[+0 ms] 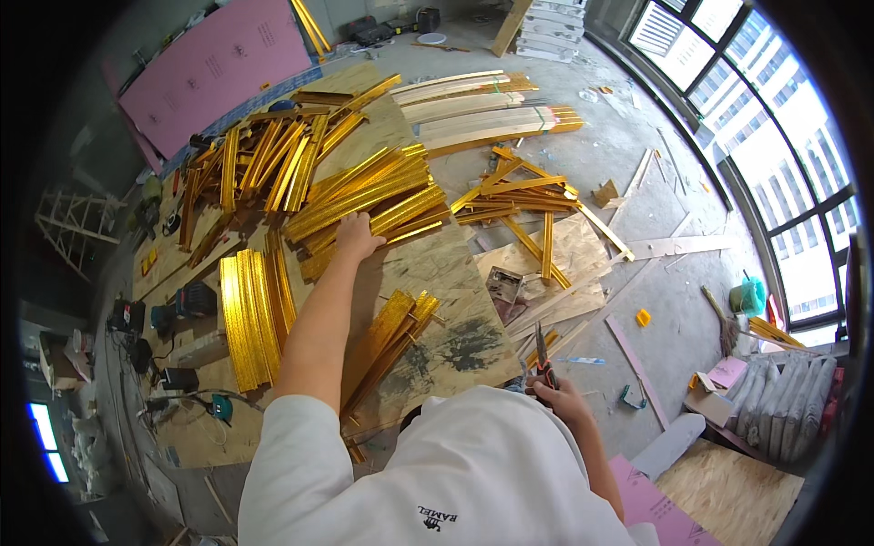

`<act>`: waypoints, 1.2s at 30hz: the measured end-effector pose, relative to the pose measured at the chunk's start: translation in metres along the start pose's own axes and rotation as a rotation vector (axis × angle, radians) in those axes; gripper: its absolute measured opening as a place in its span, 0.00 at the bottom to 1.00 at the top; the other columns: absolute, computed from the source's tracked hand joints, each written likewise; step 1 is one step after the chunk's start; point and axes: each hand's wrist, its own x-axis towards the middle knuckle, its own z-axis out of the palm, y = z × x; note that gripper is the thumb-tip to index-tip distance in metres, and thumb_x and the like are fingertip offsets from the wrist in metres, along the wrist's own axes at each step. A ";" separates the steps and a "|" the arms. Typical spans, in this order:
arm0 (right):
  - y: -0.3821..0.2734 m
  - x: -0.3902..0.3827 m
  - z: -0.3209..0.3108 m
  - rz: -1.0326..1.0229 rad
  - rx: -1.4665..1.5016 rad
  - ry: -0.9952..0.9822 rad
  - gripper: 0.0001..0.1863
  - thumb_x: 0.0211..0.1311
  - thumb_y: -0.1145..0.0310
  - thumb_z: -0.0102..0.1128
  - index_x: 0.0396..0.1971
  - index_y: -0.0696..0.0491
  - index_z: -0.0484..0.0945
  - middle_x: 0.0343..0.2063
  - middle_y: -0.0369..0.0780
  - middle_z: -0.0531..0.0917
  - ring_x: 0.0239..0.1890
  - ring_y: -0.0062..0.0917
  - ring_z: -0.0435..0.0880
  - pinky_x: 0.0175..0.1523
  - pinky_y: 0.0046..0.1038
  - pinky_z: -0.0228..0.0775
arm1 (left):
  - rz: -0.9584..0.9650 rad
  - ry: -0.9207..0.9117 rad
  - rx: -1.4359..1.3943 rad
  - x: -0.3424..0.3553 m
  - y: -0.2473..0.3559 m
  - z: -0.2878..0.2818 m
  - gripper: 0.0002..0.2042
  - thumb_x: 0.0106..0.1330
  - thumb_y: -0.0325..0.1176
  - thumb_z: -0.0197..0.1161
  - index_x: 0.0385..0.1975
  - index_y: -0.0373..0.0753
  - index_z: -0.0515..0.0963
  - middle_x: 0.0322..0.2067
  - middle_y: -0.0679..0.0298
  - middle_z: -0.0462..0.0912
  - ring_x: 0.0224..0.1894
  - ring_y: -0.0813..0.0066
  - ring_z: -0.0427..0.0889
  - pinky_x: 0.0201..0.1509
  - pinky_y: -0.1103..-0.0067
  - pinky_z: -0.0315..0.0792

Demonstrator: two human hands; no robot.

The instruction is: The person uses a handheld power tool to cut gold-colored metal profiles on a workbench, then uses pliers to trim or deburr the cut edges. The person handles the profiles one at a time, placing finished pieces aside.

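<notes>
Your left hand (358,238) at the gold strips (364,196); your right hand (566,400) closed on shears (544,350)

Your left hand rests at the near edge of the gold strips, fingers bent; whether it grips one cannot be told. Your right hand holds the dark-bladed shears off the counter's (464,282) right edge, points facing away from you, presumably to keep the blades clear of the stock and your other arm.

The strips lie roughly side by side on the plywood-topped counter, probably so single pieces can be picked out. Nearer you sits a short bundle (387,337); left of your forearm, a broad stack (250,318). These crowd your reach on that side. Beyond, a loose heap (291,155) lies crosswise and would likely snag.

On the floor to your right, crossed gold pieces (528,196), a teal clamp (632,398) and a pale plank (637,369) obstruct footing. A broom (719,323) stands by a teal bucket (748,298).
</notes>
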 end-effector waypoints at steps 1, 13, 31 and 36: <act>-0.004 -0.002 0.002 0.009 0.003 0.019 0.10 0.63 0.65 0.62 0.37 0.57 0.83 0.34 0.32 0.81 0.37 0.18 0.76 0.46 0.24 0.69 | 0.011 -0.021 -0.045 0.000 -0.005 -0.001 0.34 0.59 0.53 0.71 0.58 0.34 0.70 0.60 0.51 0.69 0.64 0.52 0.67 0.64 0.62 0.69; -0.114 0.018 0.020 -0.724 -0.660 -0.066 0.17 0.61 0.65 0.63 0.47 0.58 0.77 0.57 0.50 0.71 0.56 0.44 0.74 0.61 0.35 0.66 | 0.263 -0.318 -0.885 -0.184 0.017 -0.070 0.29 0.56 0.47 0.76 0.50 0.33 0.75 0.41 0.62 0.80 0.44 0.74 0.76 0.51 0.75 0.71; -0.169 0.003 0.045 -0.719 -0.811 -0.309 0.13 0.57 0.65 0.68 0.37 0.58 0.81 0.42 0.43 0.75 0.43 0.35 0.77 0.50 0.32 0.70 | 0.229 -0.318 -1.218 -0.214 0.115 -0.049 0.18 0.75 0.51 0.53 0.40 0.40 0.73 0.25 0.72 0.71 0.25 0.86 0.69 0.29 0.85 0.66; -0.167 0.003 0.041 -0.775 -0.768 -0.387 0.14 0.55 0.65 0.68 0.41 0.54 0.82 0.38 0.41 0.72 0.38 0.32 0.75 0.46 0.31 0.69 | 0.264 -0.204 -1.057 -0.211 0.116 -0.042 0.22 0.73 0.56 0.52 0.39 0.40 0.73 0.23 0.73 0.67 0.24 0.86 0.66 0.27 0.84 0.62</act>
